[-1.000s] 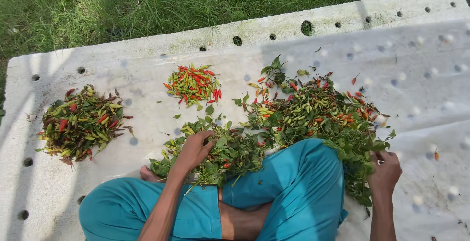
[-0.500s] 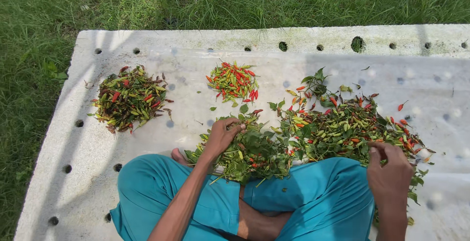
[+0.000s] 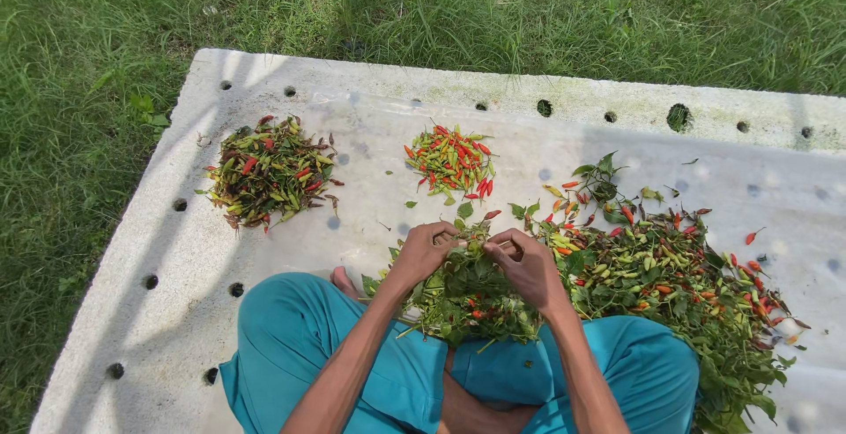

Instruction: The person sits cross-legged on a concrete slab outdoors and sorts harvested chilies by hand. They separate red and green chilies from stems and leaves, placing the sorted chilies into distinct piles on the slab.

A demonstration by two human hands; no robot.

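Cross-legged in teal trousers [image 3: 352, 355], the person works over the leafy chilli heap [image 3: 476, 293] before the knees. The left hand [image 3: 425, 252] and right hand [image 3: 526, 262] meet above it, fingers curled and pinching a sprig [image 3: 471, 244]. Beyond the heap lies a small red-green chilli pile [image 3: 449, 161]; far left of it, a darker pile [image 3: 269, 172]. All rest on the white sheet [image 3: 176, 258], grass [image 3: 88, 46] beyond.

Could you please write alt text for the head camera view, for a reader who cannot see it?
A person sitting cross-legged on a white sheet brings the left hand and right hand together over a leafy heap of chillies. Two sorted chilli piles lie beyond: a darker pile and a small bright pile. Grass surrounds the sheet.
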